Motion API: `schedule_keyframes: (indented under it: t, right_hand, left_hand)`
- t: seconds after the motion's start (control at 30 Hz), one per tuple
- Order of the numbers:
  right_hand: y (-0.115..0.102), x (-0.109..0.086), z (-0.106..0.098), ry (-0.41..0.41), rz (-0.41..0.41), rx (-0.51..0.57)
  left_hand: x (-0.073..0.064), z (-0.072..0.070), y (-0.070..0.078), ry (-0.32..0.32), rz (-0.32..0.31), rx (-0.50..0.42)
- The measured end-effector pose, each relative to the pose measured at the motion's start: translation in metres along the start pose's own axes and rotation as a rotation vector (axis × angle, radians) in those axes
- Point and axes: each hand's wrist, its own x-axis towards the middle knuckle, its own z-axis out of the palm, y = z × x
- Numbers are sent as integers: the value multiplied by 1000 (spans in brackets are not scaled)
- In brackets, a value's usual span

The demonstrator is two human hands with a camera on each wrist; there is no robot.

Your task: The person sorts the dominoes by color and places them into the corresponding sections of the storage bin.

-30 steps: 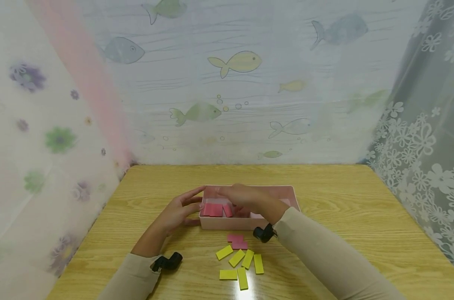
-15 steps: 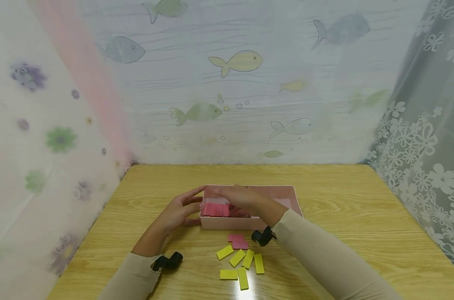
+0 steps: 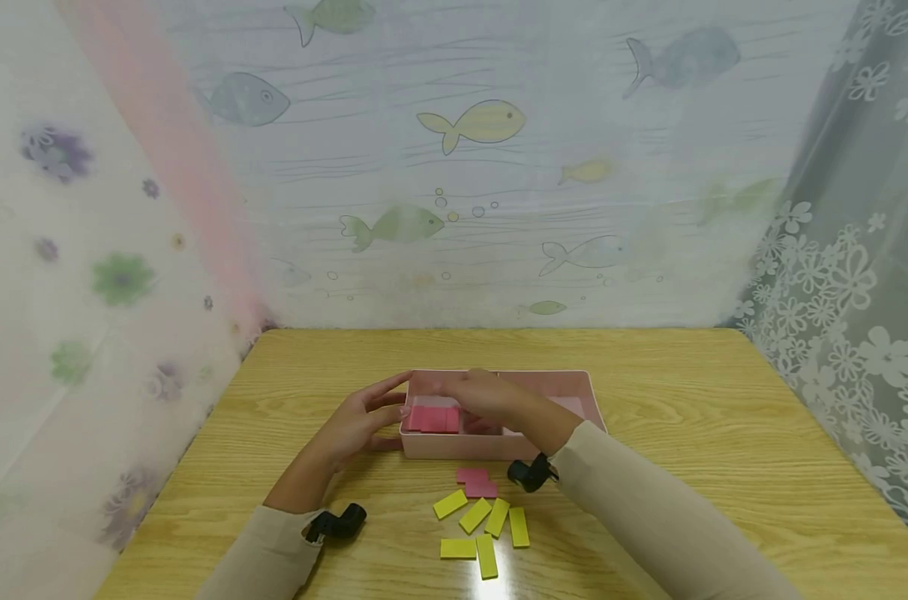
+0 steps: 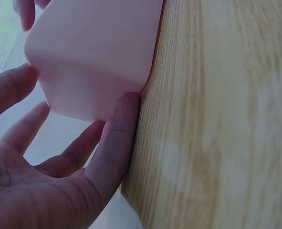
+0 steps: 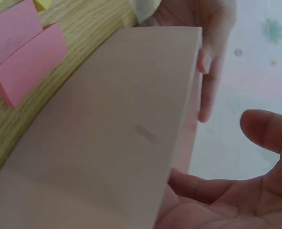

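A pink box (image 3: 454,448) with a divider stands on the table. At its left end my left hand (image 3: 358,427) holds it, thumb over the rim, fingers spread along the end wall. The left wrist view shows those fingertips against the box's smooth outer wall (image 4: 98,47). My right hand (image 3: 491,396) reaches over the near wall into the left compartment, beside a row of pink blocks (image 3: 433,419). Its fingertips are partly hidden inside. In the right wrist view the right thumb (image 5: 262,126) stands apart from the fingers, with nothing seen between them.
Before the box lie two pink blocks (image 3: 478,485), touching each other. Nearer the front are several yellow blocks (image 3: 487,557), scattered flat on the wooden table (image 3: 671,375). The right compartment has a pale floor (image 3: 566,406). Patterned curtains (image 3: 461,183) surround the table.
A tilted pink block at the right of the row in the box now lies straight against the others. My right hand has drawn slightly right from them; the left hand stays put.
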Motion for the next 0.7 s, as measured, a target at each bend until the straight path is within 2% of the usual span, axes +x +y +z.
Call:
schedule_keyframes:
  t: [0.2, 0.6, 0.7]
  right_hand:
    - [2, -7, -7, 40, -27, 14]
    - [12, -29, -16, 126, -212, 59]
    - [16, -39, -18, 163, -273, 24]
  left_hand:
    - [0, 0, 0, -1, -2, -1]
    - [0, 1, 1, 8, -6, -3]
    - [-1, 1, 1, 5, -4, -3]
